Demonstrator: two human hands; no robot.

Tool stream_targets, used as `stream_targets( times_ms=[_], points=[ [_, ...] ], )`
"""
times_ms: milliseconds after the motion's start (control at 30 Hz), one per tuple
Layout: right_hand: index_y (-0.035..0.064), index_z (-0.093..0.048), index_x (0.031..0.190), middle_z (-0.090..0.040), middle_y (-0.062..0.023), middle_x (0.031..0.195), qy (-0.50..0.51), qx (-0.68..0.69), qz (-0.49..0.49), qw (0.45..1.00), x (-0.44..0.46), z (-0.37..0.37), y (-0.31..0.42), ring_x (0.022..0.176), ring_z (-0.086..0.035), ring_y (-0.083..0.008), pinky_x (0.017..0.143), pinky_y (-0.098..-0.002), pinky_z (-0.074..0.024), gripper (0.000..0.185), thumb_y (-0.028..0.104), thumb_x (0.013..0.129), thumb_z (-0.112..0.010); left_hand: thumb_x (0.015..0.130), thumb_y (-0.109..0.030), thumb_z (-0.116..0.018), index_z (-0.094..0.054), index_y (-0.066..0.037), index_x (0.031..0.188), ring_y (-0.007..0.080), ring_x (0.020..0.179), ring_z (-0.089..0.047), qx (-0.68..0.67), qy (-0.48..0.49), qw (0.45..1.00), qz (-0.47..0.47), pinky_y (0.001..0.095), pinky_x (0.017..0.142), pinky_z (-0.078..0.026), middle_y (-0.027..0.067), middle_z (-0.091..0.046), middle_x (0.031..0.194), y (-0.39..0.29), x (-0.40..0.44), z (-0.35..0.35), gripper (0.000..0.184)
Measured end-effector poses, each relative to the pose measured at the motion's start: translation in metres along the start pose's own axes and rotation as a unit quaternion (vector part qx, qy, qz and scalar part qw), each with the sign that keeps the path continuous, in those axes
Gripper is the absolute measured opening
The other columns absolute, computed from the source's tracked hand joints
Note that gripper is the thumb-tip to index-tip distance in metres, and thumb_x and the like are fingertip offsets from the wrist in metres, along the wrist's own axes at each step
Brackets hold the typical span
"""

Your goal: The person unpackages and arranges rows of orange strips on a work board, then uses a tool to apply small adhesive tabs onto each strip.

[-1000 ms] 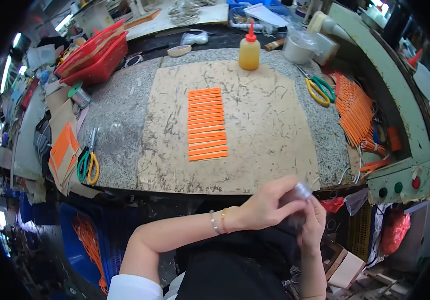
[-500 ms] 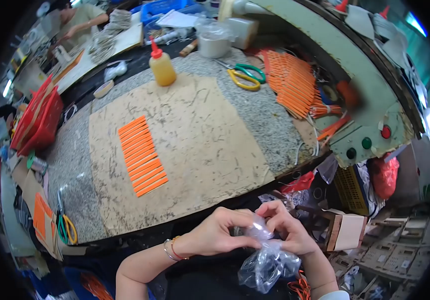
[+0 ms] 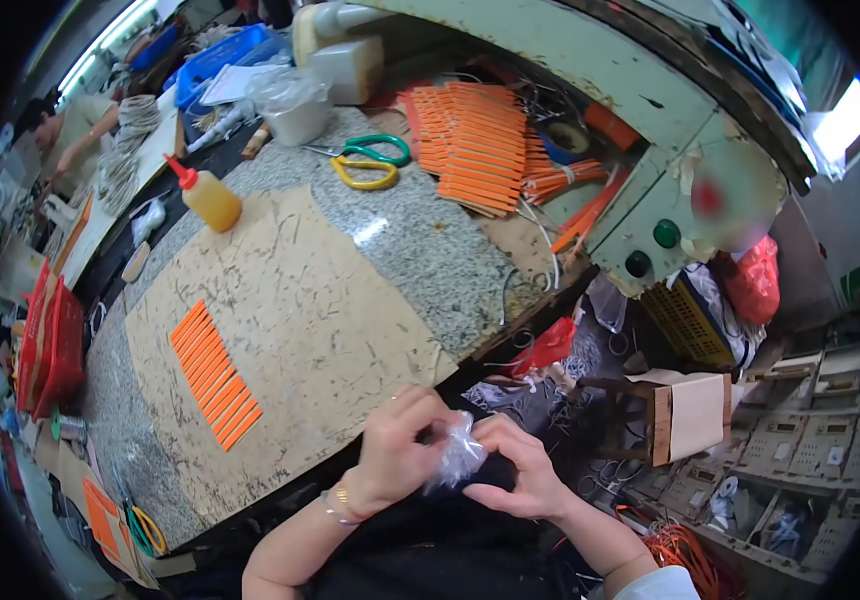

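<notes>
- the bag is bunched between the hands, in front of the table.
- it is gripped by the left hand.
- it is met by the right hand; whether it is clamped there cannot be told.
- orange strips are lined up on the mat.

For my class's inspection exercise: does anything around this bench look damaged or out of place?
Yes. The brown sheet on the bench is covered in dark marks, so it looks worn. Below the bench's edge, pale strands lie in a tangle, like stray litter. The held clear plastic merely looks crumpled.
</notes>
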State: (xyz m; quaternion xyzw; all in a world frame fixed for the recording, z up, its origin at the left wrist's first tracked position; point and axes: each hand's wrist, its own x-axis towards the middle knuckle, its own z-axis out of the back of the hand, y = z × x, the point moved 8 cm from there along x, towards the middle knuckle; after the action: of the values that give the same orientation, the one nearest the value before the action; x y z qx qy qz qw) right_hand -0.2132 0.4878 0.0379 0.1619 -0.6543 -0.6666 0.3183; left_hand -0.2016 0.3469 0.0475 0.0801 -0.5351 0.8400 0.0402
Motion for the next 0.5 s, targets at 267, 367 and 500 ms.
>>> stream_targets(
  times_ms=[267, 367, 500],
  points=[
    [-0.0004, -0.054, 0.085, -0.055, -0.0043, 0.087, -0.295, 0.046, -0.128, 0.946, -0.057, 0.053, -0.083, 0.080, -0.053, -0.0080, 0.068, -0.0211, -0.0425, 0.020, -0.010, 0.070, -0.063, 0.083, 0.002, -0.068, -0.056, 0.001, 0.101, 0.0209, 0.077, -0.062, -0.043, 0.126, 0.989, 0.060, 0.0305, 0.060, -0.052, 0.0105, -0.057, 0.094, 0.009, -0.002, -0.082, 0.021],
    [0.0006, -0.053, 0.089, -0.054, -0.0026, 0.085, -0.354, -0.022, -0.167, 0.920, -0.072, 0.076, -0.123, 0.078, -0.053, -0.0075, 0.067, -0.0213, -0.0425, 0.013, -0.009, 0.081, -0.056, 0.089, 0.003, -0.063, -0.045, 0.002, 0.133, 0.0257, 0.102, -0.061, -0.031, 0.201, 0.976, 0.076, 0.0307, 0.077, -0.057, 0.0163, -0.048, 0.127, 0.018, -0.011, -0.100, 0.048],
    [0.0033, -0.044, 0.119, -0.060, -0.0084, 0.104, -0.434, 0.145, -0.224, 0.861, -0.050, 0.096, -0.186, 0.084, -0.065, -0.0141, 0.056, -0.0233, -0.0529, 0.021, 0.013, 0.102, -0.049, 0.089, -0.001, -0.057, -0.046, 0.005, 0.132, 0.0386, 0.121, -0.053, 0.143, 0.241, 0.960, 0.024, 0.0432, 0.097, -0.049, 0.0238, -0.042, 0.140, 0.066, -0.013, -0.124, 0.045]
  ],
)
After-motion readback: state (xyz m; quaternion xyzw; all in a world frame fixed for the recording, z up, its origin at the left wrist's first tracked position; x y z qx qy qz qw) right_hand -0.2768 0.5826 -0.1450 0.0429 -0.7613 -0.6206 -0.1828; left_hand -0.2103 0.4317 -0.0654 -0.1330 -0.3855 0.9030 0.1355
